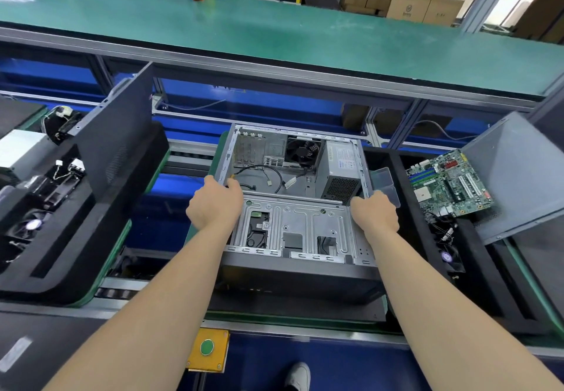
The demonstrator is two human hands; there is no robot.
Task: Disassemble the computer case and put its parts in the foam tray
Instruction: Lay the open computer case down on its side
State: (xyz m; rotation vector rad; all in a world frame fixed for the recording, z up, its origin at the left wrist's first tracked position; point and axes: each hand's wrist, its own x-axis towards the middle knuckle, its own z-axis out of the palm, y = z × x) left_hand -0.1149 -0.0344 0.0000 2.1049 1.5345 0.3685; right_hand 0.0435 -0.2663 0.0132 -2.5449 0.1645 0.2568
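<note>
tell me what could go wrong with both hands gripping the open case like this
The left hand and right hand grip bare sheet-metal rims of the computer case; an edge might cut. Loose cables inside could snag if it tips. The power supply still inside may weigh down the right side.

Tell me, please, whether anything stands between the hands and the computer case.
Nothing visible does. The left hand grips the left rim of the computer case, and the right hand grips its right rim, so both hands are in direct contact with it.
</note>
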